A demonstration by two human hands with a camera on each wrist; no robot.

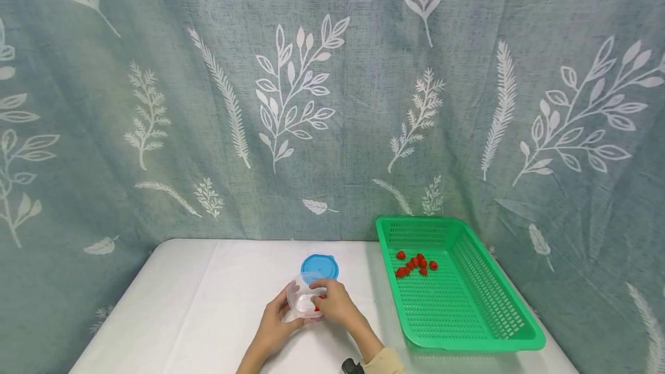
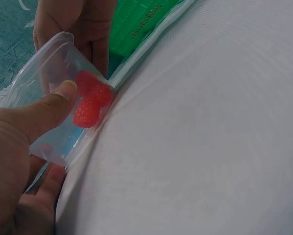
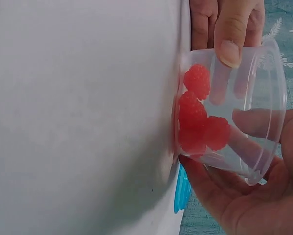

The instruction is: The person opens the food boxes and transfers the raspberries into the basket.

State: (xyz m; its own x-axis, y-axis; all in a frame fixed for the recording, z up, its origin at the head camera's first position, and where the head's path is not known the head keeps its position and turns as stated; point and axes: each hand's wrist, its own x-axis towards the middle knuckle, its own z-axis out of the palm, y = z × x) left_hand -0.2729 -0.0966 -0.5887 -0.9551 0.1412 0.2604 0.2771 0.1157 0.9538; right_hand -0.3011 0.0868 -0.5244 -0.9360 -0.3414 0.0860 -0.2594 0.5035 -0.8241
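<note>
A clear plastic container [image 1: 298,300] with several red raspberries [image 3: 192,115] at its bottom stands on the white table. My left hand [image 1: 276,323] grips it from the left, thumb on the near wall and fingers round the other side. Over the rim on the right reaches my right hand [image 1: 335,303]. Its thumb [image 3: 256,122] and another finger show loosely apart through the clear wall, above the raspberries, with no raspberry seen between them. Other fingers of that hand lie outside, close to the wall. Behind the container lies a round blue lid [image 1: 324,265].
To the right stands a green perforated basket [image 1: 467,344]; several more raspberries [image 1: 415,261] lie toward its back left. A patterned curtain [image 1: 332,103] hangs behind the white table [image 1: 182,305].
</note>
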